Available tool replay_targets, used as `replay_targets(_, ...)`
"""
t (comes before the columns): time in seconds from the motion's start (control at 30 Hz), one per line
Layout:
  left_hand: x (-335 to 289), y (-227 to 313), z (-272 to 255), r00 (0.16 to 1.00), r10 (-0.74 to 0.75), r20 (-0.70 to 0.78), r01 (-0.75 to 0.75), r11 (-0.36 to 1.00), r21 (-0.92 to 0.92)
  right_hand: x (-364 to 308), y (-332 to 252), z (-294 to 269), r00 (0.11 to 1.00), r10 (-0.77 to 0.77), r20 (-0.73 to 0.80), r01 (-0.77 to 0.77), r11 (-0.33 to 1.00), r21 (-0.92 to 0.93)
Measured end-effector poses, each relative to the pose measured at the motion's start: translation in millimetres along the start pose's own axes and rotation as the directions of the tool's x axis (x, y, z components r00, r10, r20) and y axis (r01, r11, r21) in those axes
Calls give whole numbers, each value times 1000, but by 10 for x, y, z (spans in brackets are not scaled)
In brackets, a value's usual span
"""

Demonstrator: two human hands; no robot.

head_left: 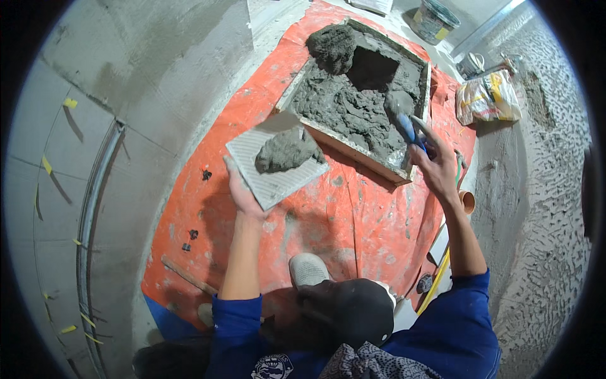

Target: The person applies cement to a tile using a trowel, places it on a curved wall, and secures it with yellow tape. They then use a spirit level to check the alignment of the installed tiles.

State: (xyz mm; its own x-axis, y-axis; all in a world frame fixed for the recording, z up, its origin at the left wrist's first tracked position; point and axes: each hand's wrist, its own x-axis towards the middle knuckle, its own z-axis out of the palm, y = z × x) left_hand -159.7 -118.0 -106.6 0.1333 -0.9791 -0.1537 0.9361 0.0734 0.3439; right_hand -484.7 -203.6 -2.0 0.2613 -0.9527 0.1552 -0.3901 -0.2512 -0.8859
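Observation:
My left hand [242, 191] grips a square grey tile [238, 151] from its near left edge, with the ribbed back turned up. On the tile sits a lump of wet mortar [287, 150]. Out to the right, my right hand [437, 161] is closed round the blue handle of a trowel [407, 125]. The trowel's mortar-smeared blade rests at the right side of a shallow wooden mixing box [344, 146]. Grey mortar [344, 114] fills much of that box, with a dark hollow and a heaped mound toward its far end.
An orange plastic sheet [309, 221] covers the floor under the box. A bag [486, 98] and a bucket [434, 21] stand at the far right. A wooden-handled tool [189, 275] lies at the lower left. Tiled wall with yellow clips [47, 165] rises on the left.

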Motion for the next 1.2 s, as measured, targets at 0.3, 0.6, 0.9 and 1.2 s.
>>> replay_targets(0.3, -181, 17, 143, 960, -69, 270, 110, 984, -141, -485, -887, 158, 908, -188, 374, 374, 767, -522)
replay_targets(0.6, -515, 446, -32, 990, 7, 142, 3, 997, -71, -281, -1522, 63, 817, -160, 554, 510, 648, -566)
replay_targets(0.9, -635, 895, -114, 974, 206, 98, -204, 979, -21, -172, -2100, 594, 542, -318, 778, 840, 175, -514)
replay_targets(1.2, -718, 1058, -90, 948, 293, 125, -282, 954, -99, -36, -2494, 992, 624, -229, 747, 781, 163, -603)
